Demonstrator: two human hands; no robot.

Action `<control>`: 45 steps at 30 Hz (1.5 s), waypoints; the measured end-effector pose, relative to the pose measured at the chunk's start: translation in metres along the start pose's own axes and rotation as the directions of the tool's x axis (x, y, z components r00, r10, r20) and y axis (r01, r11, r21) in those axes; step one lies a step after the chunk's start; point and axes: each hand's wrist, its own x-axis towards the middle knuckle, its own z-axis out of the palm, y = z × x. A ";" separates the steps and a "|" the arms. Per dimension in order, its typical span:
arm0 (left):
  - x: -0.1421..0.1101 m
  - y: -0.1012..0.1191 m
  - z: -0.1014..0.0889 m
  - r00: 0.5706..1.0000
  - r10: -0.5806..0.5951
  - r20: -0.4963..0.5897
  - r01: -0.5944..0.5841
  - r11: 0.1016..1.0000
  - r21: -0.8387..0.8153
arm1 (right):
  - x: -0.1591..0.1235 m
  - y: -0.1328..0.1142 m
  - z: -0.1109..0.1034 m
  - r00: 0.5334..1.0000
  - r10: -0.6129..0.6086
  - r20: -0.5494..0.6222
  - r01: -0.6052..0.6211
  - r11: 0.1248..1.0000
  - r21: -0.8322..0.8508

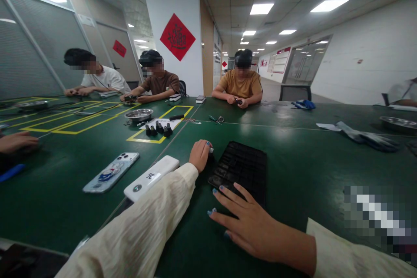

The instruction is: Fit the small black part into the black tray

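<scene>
Straight ahead of me, a black rectangular tray [246, 160] with a ribbed, gridded surface lies on the green table. My left hand [199, 156] is at its left side, fingers curled round a small dark part [210, 156] with a silvery end; most of that part is hidden. Over the tray's near edge, my right hand [250, 223] has its fingers spread and holds nothing. Whether its fingertips touch the tray I cannot tell. Left of my left forearm lie a white device [151, 178] with a label and a phone [111, 173] in a clear patterned case.
Several black parts [158, 129] with metal tops stand on a paper sheet by a metal bowl [139, 115]. A screwdriver [215, 120] lies further off. Gloves [365, 135] lie at right. Several people sit around the table [302, 173]; one person's hand [18, 141] rests at far left.
</scene>
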 end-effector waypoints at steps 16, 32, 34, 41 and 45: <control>0.000 0.003 -0.003 0.999 0.001 -0.040 0.000 1.000 0.031 | -0.004 0.056 0.003 0.848 0.528 -0.042 -0.517 0.808 -0.284; 0.001 -0.001 -0.001 1.000 -0.021 0.008 0.020 0.992 0.128 | -0.032 0.124 -0.066 0.376 0.588 -0.716 -0.793 0.604 0.080; 0.001 -0.002 -0.001 0.999 -0.021 0.039 0.016 0.989 0.145 | -0.035 0.140 -0.057 0.203 0.672 -0.712 -0.713 0.600 0.364; 0.003 -0.003 0.001 0.985 -0.140 0.106 0.117 0.974 0.193 | -0.032 0.157 -0.013 -0.066 0.981 -0.183 -0.071 0.178 0.981; 0.003 -0.002 0.002 0.982 -0.143 0.122 0.123 0.980 0.160 | -0.026 0.138 -0.014 -0.066 0.989 0.132 0.074 -0.127 0.989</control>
